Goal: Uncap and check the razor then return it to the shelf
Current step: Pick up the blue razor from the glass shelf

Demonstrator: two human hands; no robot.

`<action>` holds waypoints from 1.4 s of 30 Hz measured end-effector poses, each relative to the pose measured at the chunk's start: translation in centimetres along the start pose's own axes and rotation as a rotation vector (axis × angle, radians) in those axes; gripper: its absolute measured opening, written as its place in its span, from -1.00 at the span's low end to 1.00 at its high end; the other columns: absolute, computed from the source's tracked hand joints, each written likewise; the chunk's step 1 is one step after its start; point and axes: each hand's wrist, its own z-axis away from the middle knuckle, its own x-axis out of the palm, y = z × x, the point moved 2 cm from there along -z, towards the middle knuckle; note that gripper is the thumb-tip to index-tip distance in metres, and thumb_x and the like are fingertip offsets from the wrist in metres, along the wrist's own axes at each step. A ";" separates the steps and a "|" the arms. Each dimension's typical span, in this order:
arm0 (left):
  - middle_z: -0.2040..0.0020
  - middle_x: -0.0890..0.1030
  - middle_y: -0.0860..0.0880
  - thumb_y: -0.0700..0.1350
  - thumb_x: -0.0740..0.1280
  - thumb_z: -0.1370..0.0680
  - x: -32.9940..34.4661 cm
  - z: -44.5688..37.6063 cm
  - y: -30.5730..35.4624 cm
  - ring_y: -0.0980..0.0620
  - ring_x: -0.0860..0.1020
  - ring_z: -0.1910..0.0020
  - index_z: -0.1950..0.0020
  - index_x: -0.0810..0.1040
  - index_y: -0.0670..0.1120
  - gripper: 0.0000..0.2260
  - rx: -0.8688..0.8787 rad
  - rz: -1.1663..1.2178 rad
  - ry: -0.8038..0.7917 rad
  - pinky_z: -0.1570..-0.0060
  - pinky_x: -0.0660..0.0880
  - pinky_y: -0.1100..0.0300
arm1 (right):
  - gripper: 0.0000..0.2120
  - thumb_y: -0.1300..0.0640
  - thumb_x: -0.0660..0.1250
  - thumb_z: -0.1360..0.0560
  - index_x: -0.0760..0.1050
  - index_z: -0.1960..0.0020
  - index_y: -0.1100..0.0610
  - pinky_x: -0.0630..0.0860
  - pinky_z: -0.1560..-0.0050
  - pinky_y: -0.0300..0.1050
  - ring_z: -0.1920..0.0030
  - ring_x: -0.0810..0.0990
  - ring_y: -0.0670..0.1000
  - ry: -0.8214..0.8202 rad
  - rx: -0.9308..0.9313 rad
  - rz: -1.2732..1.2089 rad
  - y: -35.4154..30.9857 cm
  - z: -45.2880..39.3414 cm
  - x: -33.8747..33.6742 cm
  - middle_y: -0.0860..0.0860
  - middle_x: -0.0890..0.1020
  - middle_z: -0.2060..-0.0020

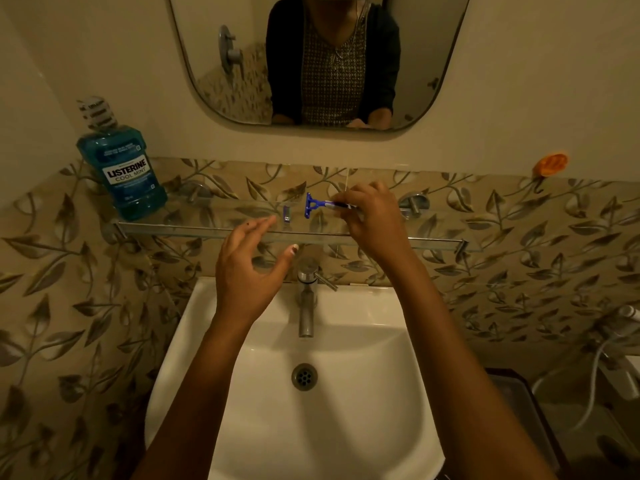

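Razor (316,204) is being pinched by the handle in right hand (372,221) over the glass shelf (207,230); left hand (247,268) is being held wide, empty, beside cap (286,214). Bare blade risks nicking fingers.

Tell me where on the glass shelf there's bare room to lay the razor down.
Glass shelf: widest bare stretch right of the right hand, toward the far bracket. Smaller gap between mouthwash bottle and cap. Crowded mid-shelf around cap, razor and left hand.
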 end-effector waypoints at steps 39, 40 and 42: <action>-0.01 0.69 0.15 -0.03 0.52 -0.28 -0.3 3.2 3.1 0.03 0.61 -0.09 -0.08 0.59 0.19 -0.61 -0.061 0.522 -0.438 -0.14 0.54 -0.06 | -0.84 0.16 0.41 -0.40 0.62 0.02 0.07 0.39 0.29 -0.35 0.30 0.50 -0.18 -0.039 0.146 -0.695 -4.1 10.2 -1.8 -0.15 0.58 0.27; 0.01 0.69 0.12 -0.08 0.52 -0.30 -0.3 3.2 2.9 0.04 0.62 -0.08 -0.09 0.59 0.17 -0.61 -0.070 0.540 -0.413 -0.15 0.55 -0.01 | -0.85 0.15 0.41 -0.41 0.62 0.03 0.06 0.41 0.29 -0.31 0.32 0.50 -0.17 0.006 0.196 -0.707 -3.8 10.3 -1.8 -0.13 0.60 0.27; 0.05 0.69 0.10 -0.19 0.49 -0.33 -0.6 2.9 2.3 0.11 0.63 -0.03 -0.13 0.56 0.12 -0.59 -0.107 0.537 -0.338 -0.13 0.56 0.11 | -0.87 0.12 0.40 -0.42 0.61 0.03 0.06 0.41 0.32 -0.34 0.36 0.49 -0.19 0.112 0.300 -0.717 -2.7 10.5 -2.1 -0.09 0.62 0.28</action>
